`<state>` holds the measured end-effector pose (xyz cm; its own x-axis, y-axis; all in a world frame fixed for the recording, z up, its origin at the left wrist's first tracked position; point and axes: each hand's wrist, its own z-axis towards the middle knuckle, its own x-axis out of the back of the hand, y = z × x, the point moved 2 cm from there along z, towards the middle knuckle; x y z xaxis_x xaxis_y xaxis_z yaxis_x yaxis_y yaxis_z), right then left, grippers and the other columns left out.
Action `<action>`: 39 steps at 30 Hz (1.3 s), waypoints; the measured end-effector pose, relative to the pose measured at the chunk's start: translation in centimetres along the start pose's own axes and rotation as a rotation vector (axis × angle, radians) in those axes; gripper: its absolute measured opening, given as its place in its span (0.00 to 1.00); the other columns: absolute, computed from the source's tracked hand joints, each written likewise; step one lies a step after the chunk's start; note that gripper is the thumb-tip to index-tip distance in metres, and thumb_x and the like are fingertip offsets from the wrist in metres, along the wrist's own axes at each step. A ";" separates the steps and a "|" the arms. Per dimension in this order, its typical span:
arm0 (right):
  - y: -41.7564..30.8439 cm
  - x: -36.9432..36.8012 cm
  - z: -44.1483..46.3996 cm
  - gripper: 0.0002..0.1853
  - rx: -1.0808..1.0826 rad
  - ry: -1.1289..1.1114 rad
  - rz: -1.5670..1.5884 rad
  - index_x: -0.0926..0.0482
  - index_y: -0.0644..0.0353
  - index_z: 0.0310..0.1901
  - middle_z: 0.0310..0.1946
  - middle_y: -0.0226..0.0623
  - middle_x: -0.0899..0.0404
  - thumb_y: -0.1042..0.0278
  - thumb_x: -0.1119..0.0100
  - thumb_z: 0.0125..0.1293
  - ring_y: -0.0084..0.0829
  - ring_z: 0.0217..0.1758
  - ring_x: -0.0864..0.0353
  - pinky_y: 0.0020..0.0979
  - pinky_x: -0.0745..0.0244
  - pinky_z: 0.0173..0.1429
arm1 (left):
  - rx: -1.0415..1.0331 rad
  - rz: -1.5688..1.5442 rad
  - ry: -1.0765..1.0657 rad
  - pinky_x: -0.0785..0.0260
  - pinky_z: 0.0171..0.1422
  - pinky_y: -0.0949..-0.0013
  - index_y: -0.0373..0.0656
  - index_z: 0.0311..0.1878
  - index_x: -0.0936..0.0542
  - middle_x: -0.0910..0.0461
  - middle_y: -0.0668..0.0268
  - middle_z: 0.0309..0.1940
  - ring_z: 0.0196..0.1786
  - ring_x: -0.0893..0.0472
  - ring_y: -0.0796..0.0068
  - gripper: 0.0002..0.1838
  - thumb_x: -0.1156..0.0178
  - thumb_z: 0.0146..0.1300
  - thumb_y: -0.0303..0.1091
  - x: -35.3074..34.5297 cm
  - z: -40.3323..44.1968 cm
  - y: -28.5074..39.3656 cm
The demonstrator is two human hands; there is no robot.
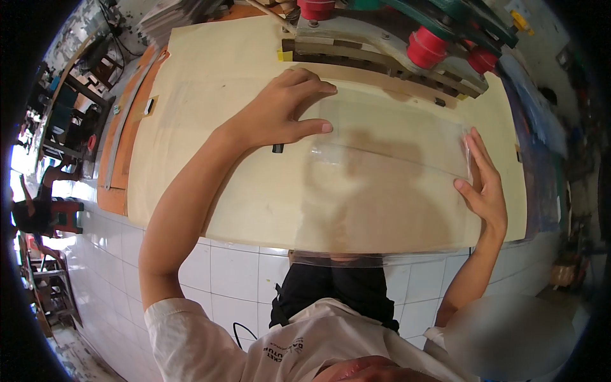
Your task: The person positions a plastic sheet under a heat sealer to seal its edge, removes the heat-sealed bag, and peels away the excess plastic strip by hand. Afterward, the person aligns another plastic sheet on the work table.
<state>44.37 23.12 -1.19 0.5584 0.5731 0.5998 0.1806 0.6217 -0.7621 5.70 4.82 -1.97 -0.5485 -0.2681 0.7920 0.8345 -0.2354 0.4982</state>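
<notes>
A cream tabletop (172, 137) bears plastic film (388, 219) (see-through).

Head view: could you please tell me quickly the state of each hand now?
Left hand: open, at the left side of the clear plastic sheet.
Right hand: open, at the sheet's right edge.

We see the left arm (172, 216) reaching forward and inward, bent at the elbow, its forearm running diagonally to the wrist (230, 135). The left hand (287, 107) faces palm down, knuckles bent and fingers directed inward, with the left thumb (310, 128) stretched out well apart from the forefinger. On our other side, the right forearm (478, 266) rises more steeply. The right hand (487, 181) points forward, its fingers (482, 156) nearly straight and close together, the right thumb (469, 192) spread inward; its palm is mostly hidden from us.
</notes>
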 end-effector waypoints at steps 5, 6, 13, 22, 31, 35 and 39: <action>0.7 -0.1 0.2 0.45 -0.024 0.039 -0.004 0.34 0.62 0.78 0.83 0.48 0.46 0.84 0.28 0.56 0.43 0.85 0.43 0.41 0.45 0.86 | -0.001 0.017 0.019 0.34 0.74 0.56 0.38 0.67 0.22 0.24 0.53 0.60 0.67 0.26 0.50 0.33 0.26 0.63 0.44 -0.1 -0.2 -0.1; 0.9 0.0 0.2 0.44 -0.036 0.063 -0.003 0.32 0.63 0.77 0.83 0.48 0.44 0.83 0.26 0.56 0.43 0.84 0.41 0.41 0.42 0.85 | -0.005 0.018 0.026 0.33 0.73 0.56 0.39 0.68 0.23 0.24 0.52 0.60 0.66 0.26 0.50 0.33 0.27 0.63 0.44 -0.1 -0.2 -0.3; 0.5 -0.5 0.4 0.37 0.001 0.155 -0.123 0.25 0.65 0.71 0.78 0.49 0.35 0.76 0.22 0.58 0.42 0.78 0.30 0.41 0.33 0.80 | -0.015 0.016 0.042 0.30 0.71 0.57 0.38 0.68 0.24 0.25 0.51 0.60 0.66 0.26 0.50 0.34 0.27 0.64 0.47 -0.1 -0.3 -0.4; -0.4 -1.0 0.7 0.35 -0.027 0.203 -0.192 0.20 0.64 0.66 0.75 0.48 0.30 0.74 0.20 0.55 0.41 0.76 0.27 0.39 0.28 0.77 | -0.015 0.003 0.020 0.34 0.74 0.56 0.36 0.67 0.22 0.24 0.51 0.60 0.67 0.27 0.50 0.33 0.28 0.63 0.45 -0.1 -0.2 -0.3; -0.7 -1.3 0.9 0.30 0.045 0.242 -0.345 0.16 0.64 0.61 0.72 0.48 0.26 0.75 0.19 0.53 0.40 0.73 0.24 0.37 0.27 0.74 | -0.016 -0.007 0.001 0.36 0.75 0.55 0.37 0.65 0.19 0.24 0.50 0.61 0.67 0.27 0.50 0.33 0.27 0.62 0.48 -0.1 0.0 -0.2; -0.8 -1.2 0.9 0.29 0.061 0.268 -0.385 0.15 0.64 0.59 0.71 0.47 0.25 0.74 0.19 0.53 0.41 0.71 0.22 0.37 0.25 0.72 | -0.022 -0.018 -0.047 0.36 0.75 0.55 0.40 0.66 0.19 0.25 0.50 0.62 0.68 0.28 0.49 0.36 0.26 0.59 0.52 0.3 0.0 0.6; -0.3 -1.3 0.7 0.28 0.024 0.298 -0.224 0.15 0.63 0.58 0.70 0.46 0.25 0.74 0.18 0.53 0.41 0.70 0.22 0.37 0.25 0.71 | -0.032 0.036 -0.052 0.35 0.75 0.54 0.43 0.67 0.18 0.26 0.49 0.64 0.69 0.28 0.49 0.40 0.23 0.55 0.55 0.2 -0.1 0.7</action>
<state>43.04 22.55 -1.63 0.7187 0.2430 0.6515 0.3083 0.7285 -0.6117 6.19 4.49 -1.51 -0.5140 -0.2282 0.8269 0.8510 -0.2566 0.4582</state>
